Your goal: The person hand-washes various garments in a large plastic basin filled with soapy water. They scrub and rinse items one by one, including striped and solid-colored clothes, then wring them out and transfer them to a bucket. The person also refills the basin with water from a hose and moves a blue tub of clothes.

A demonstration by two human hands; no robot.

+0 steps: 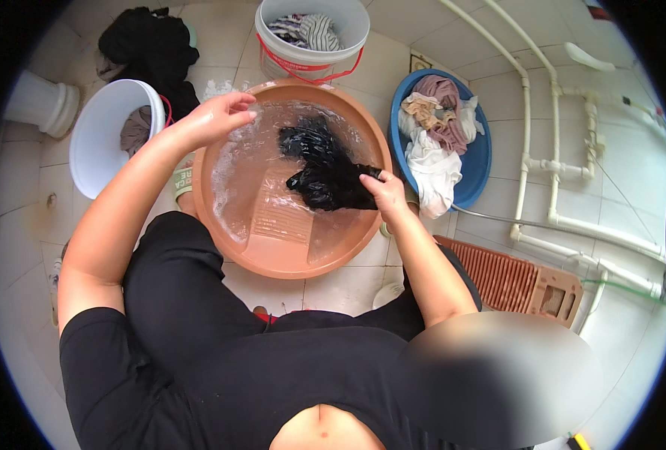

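A wet black garment [325, 169] lies partly in the water of a round orange-brown basin [211, 150] between my knees. My right hand [385, 190] pinches one end of it at the basin's right side, thumb on top. Over the far left rim is my left hand [219, 118], open, fingers stretched out with nothing in them. Under the water, a ribbed washboard surface [280, 217] shows in the near part of the basin. Pale suds float along the left side. The garment's exact kind cannot be made out.
Beyond the basin stands a white bucket [310, 64] with striped clothes. Left are another white bucket [97, 139] and a pile of black clothes [149, 52]. Right, a blue tub [483, 161] holds pale clothes, near a brown washboard [498, 277] and white wall pipes [525, 127].
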